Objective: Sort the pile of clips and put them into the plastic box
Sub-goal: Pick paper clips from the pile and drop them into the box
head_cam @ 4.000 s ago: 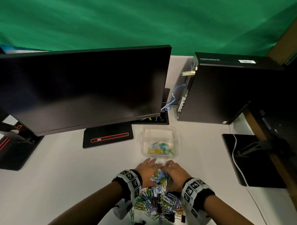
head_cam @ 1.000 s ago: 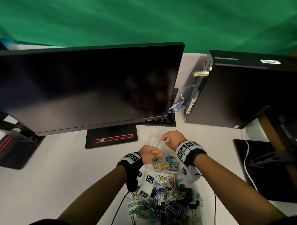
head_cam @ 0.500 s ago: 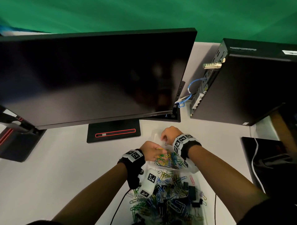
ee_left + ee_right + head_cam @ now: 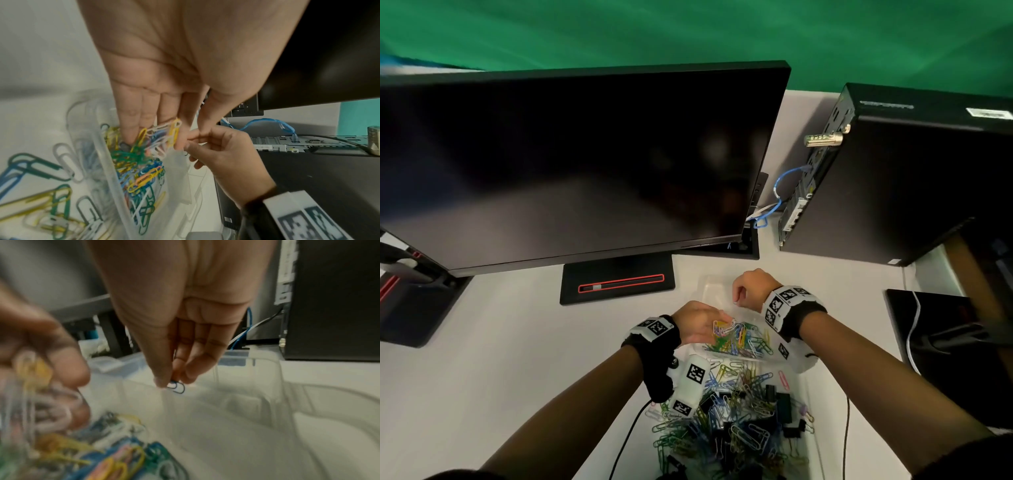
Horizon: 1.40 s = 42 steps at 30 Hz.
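A clear plastic box [image 4: 709,287] stands on the white table in front of the monitor base; small coloured paper clips [image 4: 741,340] lie in its near part. Nearer to me is the mixed pile [image 4: 732,411] of large coloured paper clips and black binder clips [image 4: 782,406]. My left hand [image 4: 717,325] hovers over the box's near left side and holds a small bunch of clips [image 4: 164,133] at its fingertips. My right hand [image 4: 736,298] hangs over the box's far part, its thumb and fingers pinching one small blue clip [image 4: 178,387].
A large dark monitor [image 4: 585,164] and its base [image 4: 619,282] stand just behind the box. A black computer tower [image 4: 911,185] with a blue cable [image 4: 777,192] is at back right. A black pad [image 4: 945,349] lies right, another stand [image 4: 410,301] left.
Four seconds ago both hands lay on the pile. Since then they have moved forward over the box, each with clips. In the last second they barely shifted; the view tilted.
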Each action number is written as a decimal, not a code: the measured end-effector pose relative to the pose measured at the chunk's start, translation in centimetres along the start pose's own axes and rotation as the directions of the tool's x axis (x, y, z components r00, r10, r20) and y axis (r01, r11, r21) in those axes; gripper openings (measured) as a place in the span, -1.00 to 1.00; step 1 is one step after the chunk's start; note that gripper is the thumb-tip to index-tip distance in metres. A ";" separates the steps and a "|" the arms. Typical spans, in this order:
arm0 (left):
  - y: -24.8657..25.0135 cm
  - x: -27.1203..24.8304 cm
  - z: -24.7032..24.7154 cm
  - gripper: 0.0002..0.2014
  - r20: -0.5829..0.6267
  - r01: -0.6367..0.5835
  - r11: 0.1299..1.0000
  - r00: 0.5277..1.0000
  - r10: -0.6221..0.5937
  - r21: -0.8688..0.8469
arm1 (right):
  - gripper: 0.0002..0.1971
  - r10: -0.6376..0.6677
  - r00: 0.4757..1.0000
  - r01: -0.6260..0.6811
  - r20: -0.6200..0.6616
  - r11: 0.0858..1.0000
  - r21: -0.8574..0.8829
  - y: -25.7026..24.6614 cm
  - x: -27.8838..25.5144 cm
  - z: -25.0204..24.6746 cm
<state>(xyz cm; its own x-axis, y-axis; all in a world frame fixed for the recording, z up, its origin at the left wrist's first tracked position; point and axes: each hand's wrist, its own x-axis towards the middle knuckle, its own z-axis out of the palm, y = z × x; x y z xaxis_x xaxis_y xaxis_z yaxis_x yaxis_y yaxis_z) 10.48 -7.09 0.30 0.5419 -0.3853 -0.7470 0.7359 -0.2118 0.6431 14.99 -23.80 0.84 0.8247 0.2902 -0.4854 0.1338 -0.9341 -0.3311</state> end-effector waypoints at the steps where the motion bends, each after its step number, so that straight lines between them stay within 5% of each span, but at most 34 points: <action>1: 0.0 -0.1 0.1 -0.83 0.021 -0.012 1.000 1.000 0.012 0.010 | -0.86 0.002 0.998 0.002 -0.056 0.998 0.062 0.3 -0.6 -0.1; 4: 0.3 -0.3 0.2 -0.81 0.031 -0.068 0.996 0.997 0.067 0.054 | -0.89 0.008 0.981 0.035 -0.195 0.976 0.216 0.9 -3.0 -0.1; 7: 0.2 -0.7 0.3 -0.76 0.002 -0.173 0.958 0.984 0.178 0.229 | -0.92 -0.016 0.983 0.062 -0.182 0.966 0.251 1.0 -5.4 0.4; 12: -0.9 -2.6 0.1 -0.81 0.126 -0.366 0.695 0.919 0.373 0.619 | -0.86 0.002 0.987 0.039 -0.163 0.968 0.247 1.0 -7.6 2.8; 16: -2.8 -4.4 0.7 -0.79 0.255 -0.353 0.473 0.931 0.261 0.807 | -0.90 -0.057 0.988 0.099 -0.142 0.947 0.307 0.0 -10.0 5.1; 20: -5.0 -5.1 1.5 -0.74 0.233 -0.274 0.338 0.960 0.157 0.901 | -0.90 -0.098 0.992 0.117 -0.084 0.958 0.263 -0.6 -11.8 7.2; 26: -7.1 -4.8 1.8 -0.62 0.174 -0.216 0.316 0.972 0.158 0.924 | -0.73 -0.093 0.995 0.098 -0.032 0.976 0.194 -1.0 -12.7 9.3; 32: -8.4 -5.0 2.5 -0.71 0.161 -0.231 0.252 0.949 0.272 0.940 | -0.71 -0.050 0.999 0.050 0.003 0.990 0.130 -1.7 -12.3 10.8; 37: -8.7 -5.2 2.5 -0.79 0.164 -0.265 0.284 0.929 0.332 0.922 | -0.78 -0.023 1.000 0.024 -0.007 0.993 0.114 -1.9 -12.1 11.2; 42: -8.6 -5.5 2.0 -0.80 0.166 -0.303 0.430 0.930 0.327 0.850 | -0.81 -0.030 0.999 0.034 -0.029 0.990 0.136 -1.7 -12.4 11.1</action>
<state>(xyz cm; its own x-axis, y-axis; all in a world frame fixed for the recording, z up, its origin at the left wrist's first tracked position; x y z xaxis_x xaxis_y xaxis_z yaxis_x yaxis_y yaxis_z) 0.37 -4.94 -0.78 0.6776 -0.5768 -0.4563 -0.1929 -0.7381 0.6465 -1.56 -23.51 -1.52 0.8360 0.3120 -0.4515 0.0854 -0.8866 -0.4546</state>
